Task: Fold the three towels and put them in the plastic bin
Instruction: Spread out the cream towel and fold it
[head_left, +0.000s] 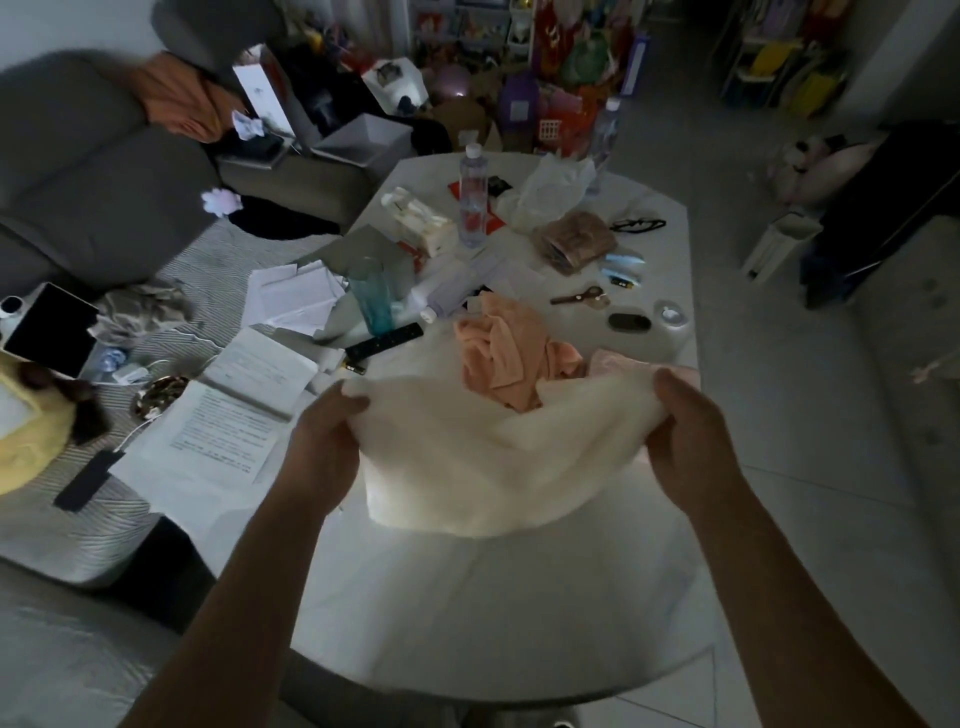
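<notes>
A cream towel is stretched between both hands above the near part of the white table. My left hand grips its left corner and my right hand grips its right corner; the rest hangs down toward me. Behind it an orange towel lies crumpled on the table. A pale pink towel lies just right of the orange one, partly hidden by the cream towel. No plastic bin is identifiable in view.
The far half of the table holds a water bottle, a blue glass, a remote, scissors, a tissue pack and papers. A grey sofa stands left, with a striped cushion below it.
</notes>
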